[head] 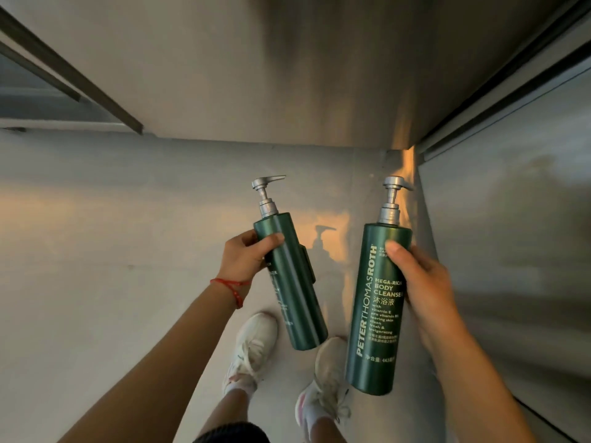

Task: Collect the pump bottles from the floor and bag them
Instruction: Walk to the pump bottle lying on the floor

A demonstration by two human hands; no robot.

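Two dark green pump bottles with silver pump heads are held up off the floor, one in each hand. My left hand (248, 255) grips the upper body of the left bottle (294, 292), which tilts slightly with its pump pointing up and away. My right hand (422, 282) is wrapped around the right bottle (374, 314), whose cream "body cleanser" label faces me. The bottles are apart, a hand's width between them. No bag is in view.
Grey tiled floor (112, 235) lies below, with my two white sneakers (256, 343) under the bottles. A wall (287, 75) rises straight ahead. A dark-framed glass panel (499, 100) runs along the right, and a dark rail (73, 78) crosses the upper left.
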